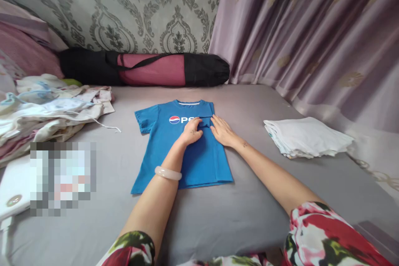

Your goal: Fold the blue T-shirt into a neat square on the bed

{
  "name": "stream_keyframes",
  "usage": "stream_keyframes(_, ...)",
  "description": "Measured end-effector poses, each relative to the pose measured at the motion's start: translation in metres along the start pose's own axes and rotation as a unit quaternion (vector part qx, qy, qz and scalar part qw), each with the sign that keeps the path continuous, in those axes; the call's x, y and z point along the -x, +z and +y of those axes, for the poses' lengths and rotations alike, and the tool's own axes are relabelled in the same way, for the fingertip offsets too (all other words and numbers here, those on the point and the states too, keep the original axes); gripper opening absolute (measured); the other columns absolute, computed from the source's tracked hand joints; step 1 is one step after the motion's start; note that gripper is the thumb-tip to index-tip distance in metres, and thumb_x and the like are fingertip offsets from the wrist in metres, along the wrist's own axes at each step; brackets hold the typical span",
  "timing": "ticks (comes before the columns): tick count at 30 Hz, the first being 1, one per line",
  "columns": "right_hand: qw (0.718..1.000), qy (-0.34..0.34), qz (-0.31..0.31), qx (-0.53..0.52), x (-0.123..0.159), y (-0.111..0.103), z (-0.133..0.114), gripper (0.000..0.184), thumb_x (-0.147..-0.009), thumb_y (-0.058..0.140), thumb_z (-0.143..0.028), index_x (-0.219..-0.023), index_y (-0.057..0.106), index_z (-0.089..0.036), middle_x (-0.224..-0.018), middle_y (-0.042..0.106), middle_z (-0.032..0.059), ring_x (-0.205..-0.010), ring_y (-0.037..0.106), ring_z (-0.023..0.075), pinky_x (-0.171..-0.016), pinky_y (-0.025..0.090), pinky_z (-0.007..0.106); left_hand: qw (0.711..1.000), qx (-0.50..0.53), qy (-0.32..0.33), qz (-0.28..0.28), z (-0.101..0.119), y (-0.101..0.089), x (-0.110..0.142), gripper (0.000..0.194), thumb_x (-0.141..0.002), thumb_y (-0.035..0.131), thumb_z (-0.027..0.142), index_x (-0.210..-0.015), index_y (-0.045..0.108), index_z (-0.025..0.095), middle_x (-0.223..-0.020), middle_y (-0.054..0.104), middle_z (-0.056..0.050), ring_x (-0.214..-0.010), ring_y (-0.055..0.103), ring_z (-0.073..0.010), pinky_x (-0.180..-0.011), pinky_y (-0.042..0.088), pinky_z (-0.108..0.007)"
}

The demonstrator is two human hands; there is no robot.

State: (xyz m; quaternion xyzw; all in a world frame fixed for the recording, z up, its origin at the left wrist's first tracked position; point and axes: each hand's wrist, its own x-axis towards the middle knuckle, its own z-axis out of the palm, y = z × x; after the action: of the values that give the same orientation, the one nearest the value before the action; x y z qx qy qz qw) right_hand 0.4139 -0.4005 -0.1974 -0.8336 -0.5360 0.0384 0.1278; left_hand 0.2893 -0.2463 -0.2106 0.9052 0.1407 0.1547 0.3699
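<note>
Plainly, little grip seems to be offered by the smooth bed (258, 212), so if more push is given by one hand than by the other, the whole shirt (168, 158) could be dragged askew. It is laid front up in the middle, with its collar to the far side and its hem to the near side, and a strip along its right side is turned inward. Near the hem that strip is held down by nothing, so a slanted or lifted edge could be caused by an uneven pull higher up. A lump could also be left under the right sleeve (205, 119), which is doubled over the chest, if wrinkles are trapped there; the left sleeve (146, 118) is spread outward.

As for the fingers, the shirt is touched by both hands on its upper right part. By the right hand (223, 132), fingers held straight and close together, the right edge is covered just beside the sleeve. By the left hand (192, 132), fingers bent with the thumb nearby, the chest is met left of the sleeve; whether cloth is pinched there cannot be told. Some letters of the print (174, 120) are hidden between sleeve and fingers.
</note>
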Motion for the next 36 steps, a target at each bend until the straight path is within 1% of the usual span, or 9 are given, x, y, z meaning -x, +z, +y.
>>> stream_keyframes(4, 0.999, -0.024, -0.038, 0.015, 0.048, -0.010, -0.020, 0.061, -0.100, 0.022, -0.041, -0.152, 0.028, -0.008, -0.159, 0.021, 0.0134, -0.148, 0.016, 0.0236, -0.120, 0.013, 0.046, 1.000, 0.015, 0.005, 0.000, 0.001, 0.000, 0.001, 0.053, -0.072, 0.053, 0.013, -0.125, 0.053, 0.013, -0.141, 0.049, -0.014, -0.132, 0.045, -0.0246, -0.111, 0.037, -0.040)
stream_keyframes(9, 0.998, -0.034, -0.043, 0.026, 0.106, -0.019, -0.045, 0.062, -0.100, 0.025, -0.044, -0.151, 0.028, -0.009, -0.159, 0.022, 0.0138, -0.147, 0.017, 0.0257, -0.119, 0.015, 0.051, 0.999, 0.036, 0.000, 0.004, 0.005, -0.004, 0.004, 0.045, -0.072, 0.053, 0.012, -0.117, 0.058, 0.014, -0.135, 0.053, -0.012, -0.126, 0.050, -0.0220, -0.107, 0.040, -0.038)
stream_keyframes(13, 0.997, -0.053, -0.006, 0.049, 0.146, -0.031, -0.072, 0.052, -0.100, 0.032, -0.041, -0.140, 0.048, -0.011, -0.148, 0.044, 0.0163, -0.139, 0.034, 0.0286, -0.116, 0.021, 0.051, 0.999, 0.038, 0.001, 0.009, 0.011, -0.009, 0.006, 0.032, -0.071, 0.053, 0.012, -0.100, 0.064, 0.016, -0.127, 0.058, -0.010, -0.125, 0.051, -0.0220, -0.108, 0.039, -0.038)
stream_keyframes(16, 0.997, -0.044, 0.015, 0.069, 0.163, -0.039, -0.092, 0.036, -0.096, 0.045, -0.036, -0.119, 0.062, -0.015, -0.121, 0.062, 0.0156, -0.113, 0.054, 0.0280, -0.100, 0.040, 0.044, 1.000, 0.006, -0.005, -0.020, 0.020, -0.015, 0.003, 0.022, -0.070, 0.053, 0.012, -0.085, 0.069, 0.015, -0.123, 0.061, -0.010, -0.124, 0.051, -0.0229, -0.105, 0.040, -0.034)
stream_keyframes(20, 0.994, -0.030, 0.028, 0.102, 0.167, -0.040, -0.103, 0.022, -0.094, 0.051, -0.033, -0.098, 0.066, -0.018, -0.095, 0.062, 0.0117, -0.089, 0.056, 0.0257, -0.078, 0.045, 0.039, 0.993, -0.097, -0.043, -0.052, 0.042, -0.014, -0.003, 0.016, -0.075, 0.060, 0.025, -0.075, 0.072, 0.016, -0.095, 0.068, -0.009, -0.110, 0.057, -0.0257, -0.099, 0.043, -0.035)
stream_keyframes(24, 0.991, -0.027, 0.015, 0.129, 0.164, -0.038, -0.102, 0.019, -0.095, 0.045, -0.020, -0.090, 0.064, -0.020, -0.090, 0.061, 0.0090, -0.084, 0.058, 0.0222, -0.072, 0.044, 0.034, 0.978, -0.169, -0.115, -0.032, 0.066, -0.001, -0.001, 0.029, -0.071, 0.070, 0.049, -0.077, 0.075, 0.020, -0.092, 0.069, -0.010, -0.112, 0.053, -0.0328, -0.095, 0.042, -0.043)
stream_keyframes(29, 0.996, -0.024, -0.019, 0.079, 0.162, -0.048, -0.096, 0.024, -0.096, 0.044, -0.014, -0.086, 0.063, -0.022, -0.090, 0.064, 0.0053, -0.083, 0.062, 0.0179, -0.067, 0.043, 0.028, 0.969, -0.172, -0.170, -0.049, 0.079, 0.007, 0.006, 0.023, -0.073, 0.069, 0.042, -0.076, 0.075, 0.021, -0.084, 0.069, -0.009, -0.103, 0.057, -0.0316, -0.085, 0.046, -0.039)
stream_keyframes(33, 1.000, -0.006, -0.030, -0.005, 0.147, -0.054, -0.087, 0.032, -0.100, 0.041, -0.030, -0.083, 0.067, -0.025, -0.087, 0.067, 0.0032, -0.084, 0.064, 0.0172, -0.072, 0.046, 0.027, 0.977, -0.127, -0.160, -0.058, 0.075, 0.002, 0.007, 0.020, -0.074, 0.065, 0.038, -0.071, 0.074, 0.019, -0.063, 0.063, -0.004, -0.082, 0.061, -0.0235, -0.072, 0.046, -0.030)
stream_keyframes(36, 0.999, 0.018, 0.036, 0.000, 0.124, -0.045, -0.078, 0.037, -0.100, 0.036, -0.033, -0.114, 0.066, -0.018, -0.120, 0.065, 0.0121, -0.114, 0.058, 0.0237, -0.096, 0.044, 0.034, 0.986, -0.084, -0.123, -0.076, 0.074, -0.005, 0.011, 0.025, -0.077, 0.060, 0.036, -0.070, 0.073, 0.016, -0.058, 0.059, -0.002, -0.071, 0.060, -0.0189, -0.064, 0.044, -0.025)
